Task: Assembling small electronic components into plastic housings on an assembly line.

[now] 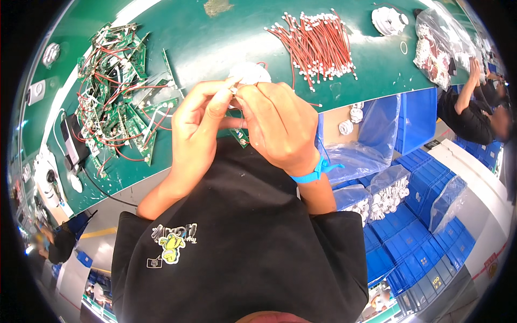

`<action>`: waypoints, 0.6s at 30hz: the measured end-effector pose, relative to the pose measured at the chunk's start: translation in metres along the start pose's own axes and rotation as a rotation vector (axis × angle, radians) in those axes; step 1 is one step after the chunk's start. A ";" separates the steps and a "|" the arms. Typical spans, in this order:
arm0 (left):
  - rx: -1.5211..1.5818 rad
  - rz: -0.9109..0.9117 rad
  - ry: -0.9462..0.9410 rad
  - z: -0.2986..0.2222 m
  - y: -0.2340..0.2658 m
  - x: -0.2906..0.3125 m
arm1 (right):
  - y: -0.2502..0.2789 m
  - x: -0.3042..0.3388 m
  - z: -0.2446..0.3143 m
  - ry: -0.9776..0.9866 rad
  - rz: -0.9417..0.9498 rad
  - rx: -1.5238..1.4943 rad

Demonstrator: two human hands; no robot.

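Note:
My left hand (195, 121) and my right hand (281, 125) meet over the near edge of the green table. Thumbs and fingers of both are pinched together, fingertips nearly touching, around something small that they mostly hide. Just beyond the fingertips shows a white round part (253, 71) with a bit of red wire by it; whether it is held or lies on the table I cannot tell. Below my hands a green circuit board (238, 137) peeks out. On the left lies a tangled heap of circuit boards (116, 91) with red and white wires.
A pile of red wire leads (318, 46) with white connectors lies on the far right. Beyond it are a white round housing (389, 21) and a clear bag of parts (432, 51). Blue bins (417, 121) stand beside the table at right. Another person's arm (467, 89) reaches in there.

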State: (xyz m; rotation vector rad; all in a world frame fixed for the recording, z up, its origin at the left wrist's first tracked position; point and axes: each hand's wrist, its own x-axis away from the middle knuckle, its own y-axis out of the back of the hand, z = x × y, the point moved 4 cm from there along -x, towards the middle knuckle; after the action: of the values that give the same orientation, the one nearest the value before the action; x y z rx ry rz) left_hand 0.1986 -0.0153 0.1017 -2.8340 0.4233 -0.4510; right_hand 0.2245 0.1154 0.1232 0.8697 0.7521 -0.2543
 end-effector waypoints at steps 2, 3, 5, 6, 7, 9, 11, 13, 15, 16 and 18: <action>0.018 0.021 0.048 -0.002 -0.002 -0.001 | 0.002 -0.002 -0.009 -0.040 0.023 -0.027; 0.020 0.028 0.052 -0.004 -0.003 -0.002 | 0.005 -0.002 -0.013 -0.079 0.045 -0.059; 0.157 0.119 0.162 -0.004 -0.006 -0.003 | 0.022 0.002 -0.021 -0.303 0.031 -0.059; 0.197 0.113 0.177 -0.004 -0.002 -0.004 | 0.034 0.003 -0.022 -0.436 -0.018 -0.050; 0.205 0.104 0.177 -0.006 0.001 -0.006 | 0.047 0.011 -0.027 -0.560 -0.045 0.034; 0.211 0.080 0.185 -0.004 0.011 -0.013 | 0.061 0.039 -0.042 -0.549 0.113 0.231; 0.255 0.124 0.235 0.000 0.016 -0.017 | 0.058 0.068 -0.049 -0.815 0.191 -0.024; 0.253 0.118 0.238 0.002 0.018 -0.019 | 0.049 0.089 -0.052 -1.136 -0.013 -0.463; 0.225 0.121 0.228 -0.002 0.016 -0.018 | 0.046 0.090 -0.051 -1.204 -0.299 -0.785; 0.226 0.130 0.228 -0.002 0.015 -0.017 | 0.042 0.086 -0.052 -1.182 -0.333 -0.786; 0.229 0.129 0.235 -0.004 0.010 -0.014 | 0.034 0.076 -0.050 -1.087 -0.419 -0.799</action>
State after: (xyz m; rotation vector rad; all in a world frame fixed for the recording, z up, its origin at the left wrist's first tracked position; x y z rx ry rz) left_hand 0.1815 -0.0211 0.0991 -2.5248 0.5565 -0.7569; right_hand 0.2712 0.1827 0.0703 -0.2480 -0.0455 -0.6659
